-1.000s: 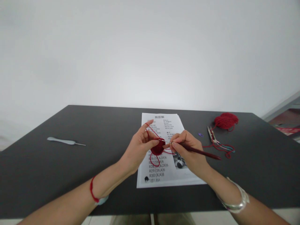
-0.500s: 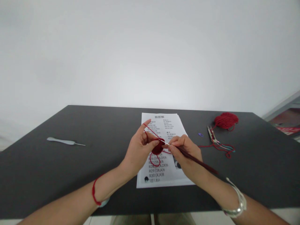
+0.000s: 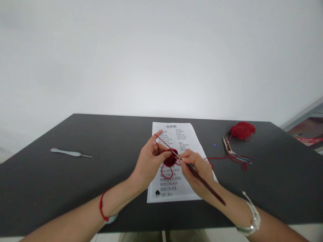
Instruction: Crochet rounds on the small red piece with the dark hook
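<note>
Between thumb and fingers, my left hand pinches a small dark red crochet piece. Red yarn runs over its raised index finger down to the piece, and a loop of yarn hangs below. My right hand is closed around a crochet hook with a dark brown handle. The hook's thin metal tip meets the upper right edge of the piece; the stitch itself is too small to make out. Both hands are above a printed pattern sheet, covering part of its text.
At the right lie a red yarn ball, scissors with yarn strands by the handles, and a purple stitch marker. A grey-handled thin metal tool rests at the left of the dark table. A white wall stands behind.
My right hand has shifted slightly left, and the hook has turned so that its handle end points more downward. My left hand and the crochet piece have hardly moved.
</note>
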A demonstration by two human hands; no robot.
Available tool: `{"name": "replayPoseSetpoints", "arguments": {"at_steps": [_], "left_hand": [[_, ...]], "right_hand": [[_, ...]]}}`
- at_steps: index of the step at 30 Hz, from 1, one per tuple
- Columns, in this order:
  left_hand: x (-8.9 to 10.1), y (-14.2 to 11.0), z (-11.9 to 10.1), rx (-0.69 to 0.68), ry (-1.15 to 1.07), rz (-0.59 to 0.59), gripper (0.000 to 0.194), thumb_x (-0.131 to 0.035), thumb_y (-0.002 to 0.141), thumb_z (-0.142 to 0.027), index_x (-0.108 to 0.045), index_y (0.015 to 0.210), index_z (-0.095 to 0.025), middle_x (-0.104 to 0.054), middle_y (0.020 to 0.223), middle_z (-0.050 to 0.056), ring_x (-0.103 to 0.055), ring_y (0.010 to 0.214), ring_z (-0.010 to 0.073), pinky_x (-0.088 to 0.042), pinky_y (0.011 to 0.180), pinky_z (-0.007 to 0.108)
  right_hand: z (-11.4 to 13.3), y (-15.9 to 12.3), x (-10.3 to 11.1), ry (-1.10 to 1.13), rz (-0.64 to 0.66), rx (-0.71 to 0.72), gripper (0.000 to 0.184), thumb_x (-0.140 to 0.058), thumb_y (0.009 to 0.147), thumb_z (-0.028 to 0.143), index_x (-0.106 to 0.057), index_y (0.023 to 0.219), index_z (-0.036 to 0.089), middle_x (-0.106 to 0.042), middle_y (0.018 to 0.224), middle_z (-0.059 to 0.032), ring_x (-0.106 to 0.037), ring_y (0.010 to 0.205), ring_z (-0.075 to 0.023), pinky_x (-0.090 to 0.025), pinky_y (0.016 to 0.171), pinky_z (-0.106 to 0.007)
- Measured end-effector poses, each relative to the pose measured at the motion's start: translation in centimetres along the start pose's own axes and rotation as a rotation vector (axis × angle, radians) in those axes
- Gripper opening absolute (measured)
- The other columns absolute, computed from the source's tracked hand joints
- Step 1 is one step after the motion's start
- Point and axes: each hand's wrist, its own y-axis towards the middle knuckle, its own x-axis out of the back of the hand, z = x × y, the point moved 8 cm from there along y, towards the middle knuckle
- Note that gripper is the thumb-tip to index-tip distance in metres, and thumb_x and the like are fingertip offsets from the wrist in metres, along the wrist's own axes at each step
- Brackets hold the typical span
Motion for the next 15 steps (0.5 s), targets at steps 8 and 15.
{"name": "replayPoseSetpoints", "arguments": {"at_steps": [8,15], "left_hand": [[0.0,-0.1,-0.1,-0.002,0.002,0.002,0.077,-0.069,0.066,-0.011,-0.036,0.136,-0.007,-0.062,0.059,-0.006,-0.056,0.058,0.0104,-0.045,0.063,0.024],[-0.1,-0.2,-0.2,-0.014,-0.029,0.028,0.074,-0.066,0.068,-0.009,-0.036,0.136,-0.010,-0.061,0.061,-0.006,-0.056,0.060,0.0103,-0.043,0.063,0.023]], "right_hand": [[-2.0,-0.3,0.1,0.242,-0.046,-0.250,0.013,-0.058,0.083,0.012,-0.053,0.077,0.022,-0.061,0.078,-0.0004,-0.059,0.065,-0.0127,-0.047,0.056,-0.023],[-2.5,-0.4,0.1,0.395,-0.082,-0.344,0.013,-0.061,0.083,0.019,-0.053,0.073,0.021,-0.059,0.074,0.0010,-0.058,0.062,-0.0116,-0.047,0.055,-0.023]]}}
